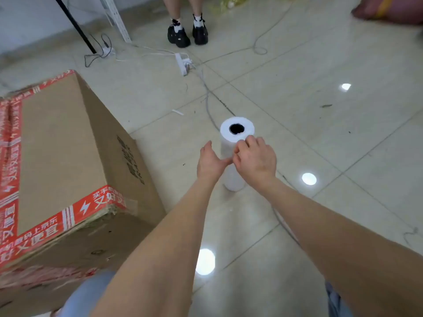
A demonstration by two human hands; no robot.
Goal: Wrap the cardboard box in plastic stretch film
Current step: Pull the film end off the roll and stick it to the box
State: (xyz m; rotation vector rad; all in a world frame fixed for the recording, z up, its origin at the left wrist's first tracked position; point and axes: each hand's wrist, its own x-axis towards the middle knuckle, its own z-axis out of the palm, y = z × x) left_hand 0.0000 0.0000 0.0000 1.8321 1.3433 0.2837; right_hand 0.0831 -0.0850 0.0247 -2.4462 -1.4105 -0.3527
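A white roll of stretch film (233,179) stands upright on the tiled floor, its dark core hole facing up. My right hand (256,160) is on the near side of the roll just below its top rim, fingertips pinched against the film surface. My left hand (209,162) is right beside it on the left, fingers apart, its thumb reaching toward the right hand's fingers; whether it touches the roll is unclear. The large brown cardboard box (61,143) with red printed tape along its edges stands on the floor to the left, apart from the roll.
A white power strip (183,62) and several cables lie on the floor beyond the roll. Another person's legs in black shoes (187,34) stand at the back. A black pole (75,26) leans at the back left. A red sack (389,8) lies top right.
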